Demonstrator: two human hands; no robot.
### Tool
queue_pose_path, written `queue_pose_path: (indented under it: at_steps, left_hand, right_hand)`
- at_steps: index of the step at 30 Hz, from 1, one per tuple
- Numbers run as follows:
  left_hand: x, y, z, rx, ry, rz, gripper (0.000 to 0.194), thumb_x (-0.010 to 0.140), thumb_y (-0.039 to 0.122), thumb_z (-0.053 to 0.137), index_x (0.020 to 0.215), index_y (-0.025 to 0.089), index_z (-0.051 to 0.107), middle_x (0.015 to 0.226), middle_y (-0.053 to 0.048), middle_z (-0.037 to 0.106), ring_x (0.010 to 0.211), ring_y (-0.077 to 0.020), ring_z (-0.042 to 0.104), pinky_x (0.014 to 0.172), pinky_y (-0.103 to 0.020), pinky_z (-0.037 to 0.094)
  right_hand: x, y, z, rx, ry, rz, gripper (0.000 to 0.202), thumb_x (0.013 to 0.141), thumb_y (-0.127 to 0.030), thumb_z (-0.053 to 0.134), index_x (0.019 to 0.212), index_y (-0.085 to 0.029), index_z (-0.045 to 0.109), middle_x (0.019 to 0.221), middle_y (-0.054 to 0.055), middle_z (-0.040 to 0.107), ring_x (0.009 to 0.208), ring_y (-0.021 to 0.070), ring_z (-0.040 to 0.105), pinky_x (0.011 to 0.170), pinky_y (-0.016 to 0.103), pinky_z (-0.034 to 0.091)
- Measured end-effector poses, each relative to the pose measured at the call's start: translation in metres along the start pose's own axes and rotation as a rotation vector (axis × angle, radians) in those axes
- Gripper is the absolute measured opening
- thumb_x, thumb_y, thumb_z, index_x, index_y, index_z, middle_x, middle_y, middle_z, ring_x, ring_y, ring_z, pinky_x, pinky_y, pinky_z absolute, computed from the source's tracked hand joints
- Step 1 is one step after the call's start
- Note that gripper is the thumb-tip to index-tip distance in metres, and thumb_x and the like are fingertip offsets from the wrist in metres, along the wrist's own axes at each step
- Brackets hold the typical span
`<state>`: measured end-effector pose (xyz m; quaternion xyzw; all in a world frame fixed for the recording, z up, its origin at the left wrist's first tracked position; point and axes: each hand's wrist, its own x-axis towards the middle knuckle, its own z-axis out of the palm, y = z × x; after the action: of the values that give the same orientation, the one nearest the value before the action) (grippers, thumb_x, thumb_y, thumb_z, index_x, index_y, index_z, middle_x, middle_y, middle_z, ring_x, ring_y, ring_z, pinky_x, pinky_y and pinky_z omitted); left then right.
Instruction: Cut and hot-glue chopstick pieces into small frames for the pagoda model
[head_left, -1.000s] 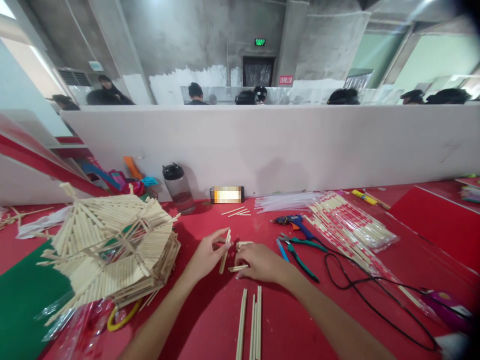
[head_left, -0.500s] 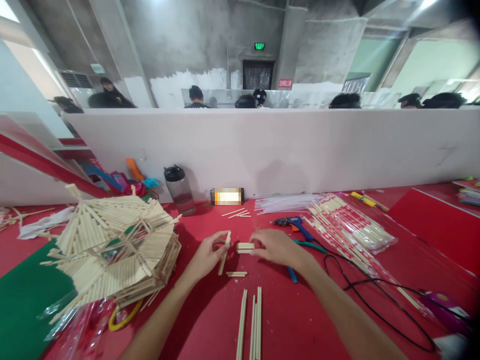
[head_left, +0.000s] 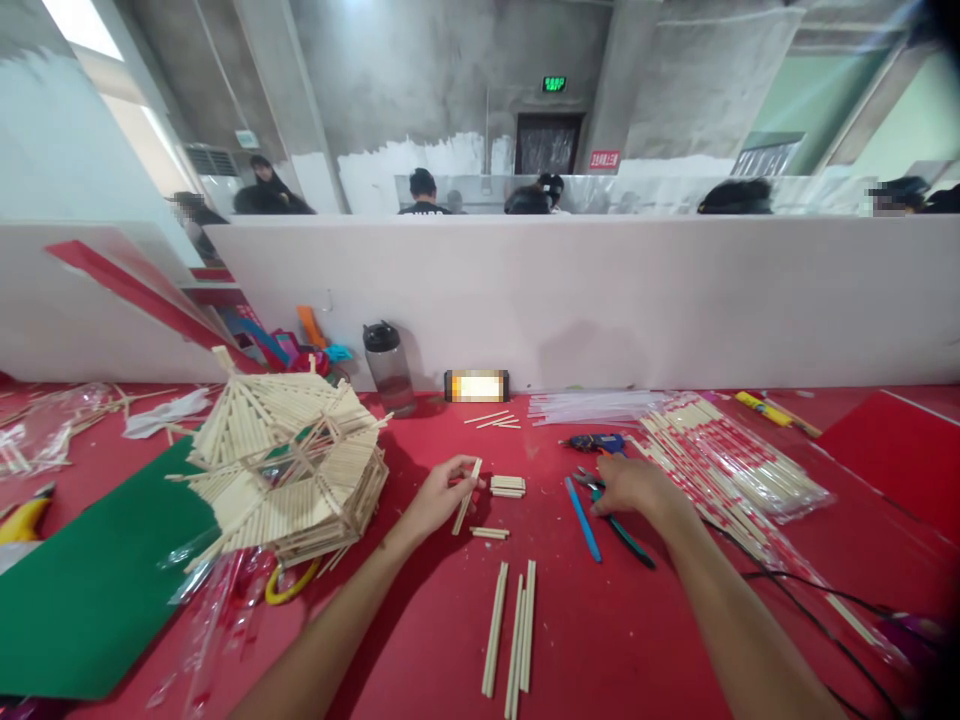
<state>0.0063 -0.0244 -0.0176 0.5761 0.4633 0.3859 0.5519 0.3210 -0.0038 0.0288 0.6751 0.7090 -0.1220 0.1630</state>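
Observation:
My left hand [head_left: 447, 494] is closed on a thin wooden stick [head_left: 466, 498], held slanted between thumb and fingers just above the red table. Beside it lies a small raft of short wooden sticks [head_left: 508, 486], with a few more short sticks [head_left: 490, 533] nearer me. Over on the right, my right hand [head_left: 634, 490] reaches down over green-handled pliers [head_left: 630, 540], its curved fingers apart. The hand covers part of the pliers and the handle of a blue glue gun [head_left: 596, 442]. Whether it touches either tool is unclear. A blue pen [head_left: 583, 520] lies just left.
A stick-built model [head_left: 300, 470] stands on the left, on a green sheet [head_left: 97, 600]. Longer sticks [head_left: 521, 640] lie in front of me. Behind are a water bottle [head_left: 388, 370], clear glue sticks [head_left: 592, 407] and bagged sticks [head_left: 735, 450]. A black cable runs right.
My right hand has left the raft of short sticks and moved right to the pliers and glue gun. My left hand still holds its stick. The view has turned slightly left.

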Motion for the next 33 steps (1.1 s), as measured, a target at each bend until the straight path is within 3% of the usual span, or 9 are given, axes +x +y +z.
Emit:
queue_pose_path:
  at_steps: [4, 8, 16, 19, 23, 28, 33]
  left_hand:
    - [0.000, 0.001, 0.001, -0.003, 0.005, -0.008, 0.037, 0.083, 0.036, 0.063, 0.112, 0.014, 0.057, 0.094, -0.008, 0.069, 0.054, -0.0111, 0.062, 0.055, -0.025, 0.050]
    - [0.000, -0.002, 0.001, -0.018, 0.011, -0.009, 0.038, 0.082, 0.036, 0.064, 0.112, 0.013, 0.057, 0.093, -0.008, 0.069, 0.053, -0.0107, 0.062, 0.056, -0.026, 0.051]
    - [0.003, -0.011, 0.000, -0.058, 0.027, -0.011, 0.037, 0.082, 0.037, 0.066, 0.109, 0.015, 0.057, 0.089, -0.006, 0.068, 0.052, -0.0121, 0.063, 0.053, -0.026, 0.051]
    - [0.003, -0.012, 0.000, -0.061, 0.018, -0.006, 0.035, 0.083, 0.036, 0.065, 0.109, 0.015, 0.057, 0.090, -0.006, 0.068, 0.052, -0.0120, 0.063, 0.053, -0.026, 0.051]
    - [0.002, -0.008, 0.000, -0.052, 0.015, -0.003, 0.034, 0.082, 0.036, 0.065, 0.108, 0.014, 0.058, 0.089, -0.006, 0.068, 0.052, -0.0115, 0.062, 0.054, -0.026, 0.051]
    - [0.003, -0.008, -0.001, -0.055, 0.013, -0.002, 0.037, 0.082, 0.036, 0.065, 0.110, 0.014, 0.058, 0.088, -0.006, 0.068, 0.051, -0.0115, 0.062, 0.053, -0.026, 0.051]
    - [0.004, -0.013, -0.003, -0.058, -0.007, 0.013, 0.035, 0.083, 0.036, 0.064, 0.111, 0.014, 0.058, 0.089, -0.006, 0.068, 0.054, -0.0113, 0.063, 0.054, -0.025, 0.052]
  right_hand:
    - [0.000, 0.002, -0.002, -0.032, -0.007, -0.035, 0.042, 0.064, -0.037, 0.075, 0.100, -0.015, 0.071, 0.106, 0.018, 0.073, 0.099, 0.0357, 0.069, 0.072, 0.036, 0.047]
    - [0.000, 0.009, -0.006, -0.002, 0.111, -0.090, 0.029, 0.070, -0.037, 0.067, 0.092, -0.018, 0.069, 0.099, 0.015, 0.074, 0.091, 0.0344, 0.070, 0.065, 0.033, 0.042]
    - [0.004, 0.018, -0.025, 0.453, 0.484, -0.157, 0.028, 0.092, -0.041, 0.045, 0.105, -0.021, 0.060, 0.102, 0.011, 0.073, 0.096, 0.0281, 0.067, 0.077, 0.032, 0.044]
    - [0.003, 0.019, -0.028, 0.646, 0.550, -0.255, 0.032, 0.095, -0.045, 0.040, 0.109, -0.022, 0.058, 0.104, 0.008, 0.071, 0.099, 0.0264, 0.066, 0.085, 0.033, 0.046]
    - [0.009, 0.024, -0.021, 0.787, 0.506, -0.383, 0.036, 0.096, -0.047, 0.039, 0.113, -0.023, 0.060, 0.106, 0.005, 0.071, 0.107, 0.0267, 0.063, 0.094, 0.036, 0.047]
    - [0.023, 0.031, -0.002, 0.785, 0.379, -0.383, 0.043, 0.095, -0.049, 0.040, 0.119, -0.021, 0.061, 0.113, 0.008, 0.071, 0.112, 0.0309, 0.062, 0.101, 0.045, 0.045]
    - [0.018, 0.029, -0.002, 0.799, 0.352, -0.462, 0.049, 0.091, -0.054, 0.047, 0.128, -0.024, 0.059, 0.128, 0.008, 0.066, 0.127, 0.0330, 0.054, 0.108, 0.046, 0.041]
